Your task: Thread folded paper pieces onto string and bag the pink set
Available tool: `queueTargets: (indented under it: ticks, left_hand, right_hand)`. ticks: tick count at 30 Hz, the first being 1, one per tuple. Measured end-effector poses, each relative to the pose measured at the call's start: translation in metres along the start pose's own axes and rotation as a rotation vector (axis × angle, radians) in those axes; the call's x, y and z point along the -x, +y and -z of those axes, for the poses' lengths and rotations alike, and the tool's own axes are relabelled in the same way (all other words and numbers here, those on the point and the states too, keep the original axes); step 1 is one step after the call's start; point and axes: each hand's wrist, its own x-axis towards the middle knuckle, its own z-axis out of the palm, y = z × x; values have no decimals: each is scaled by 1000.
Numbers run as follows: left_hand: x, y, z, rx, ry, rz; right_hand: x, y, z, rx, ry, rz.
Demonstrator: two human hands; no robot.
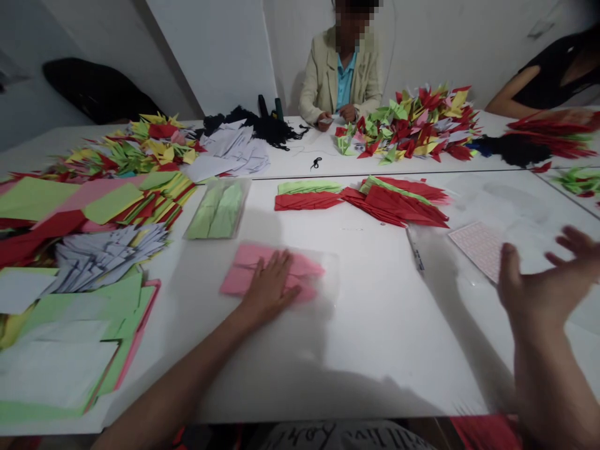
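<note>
Left of the left hand, green paper sheets (117,306) lie in a stack. The left hand (269,287) rests flat and open on folded pink paper (248,265), holding nothing; the paper's long side goes left to right, and it lies on a clear plastic sheet (325,275). Beyond the hand are red paper folds (398,209). A pen (416,250) lies between the hands. The right hand (548,281) is raised, wide open and empty, just beside a pink patterned sheet (473,250).

Left hand (269,289) flat, palm down, fingers spread; left forearm (173,375) angled in from the lower edge. Right hand (546,281) raised, open and slightly blurred, fingers splayed and gently curled; right forearm (548,387) nearly upright below the wrist.
</note>
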Motion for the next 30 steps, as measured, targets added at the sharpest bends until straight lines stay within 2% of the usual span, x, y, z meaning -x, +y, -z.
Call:
queueTargets:
  ticks: [1, 4, 7, 10, 13, 16, 20, 22, 26, 30]
  left_hand:
    - [-2, 6, 1, 14, -14, -95]
    - [-18, 16, 7, 92, -65, -358]
    - [-45, 19, 14, 200, -140, -625]
    - [-72, 18, 21, 234, -156, -757]
    - [-88, 13, 28, 231, -131, -818]
    - [-90, 6, 33, 205, -76, -785]
    - [-75, 9, 29, 214, 20, -553]
    - [-67, 18, 22, 211, 19, -470]
    - [-55, 34, 4, 194, -23, -446]
    - [-51, 37, -6, 163, -10, -420]
  right_hand:
    - [3, -9, -8, -56, -31, 128]
    - [21, -39, -32, -166, -191, 335]
    - [43, -68, -53, -168, -482, 513]
    - [67, -90, -70, -212, -723, 645]
    - [86, -103, -80, -274, -909, 772]
    - [98, -107, -86, -317, -988, 765]
    - [102, -106, -91, -357, -1038, 729]
    - [102, -107, -94, -352, -1050, 753]
    - [103, -109, -100, -351, -1098, 812]
    - [102, -106, -108, -353, -1143, 836]
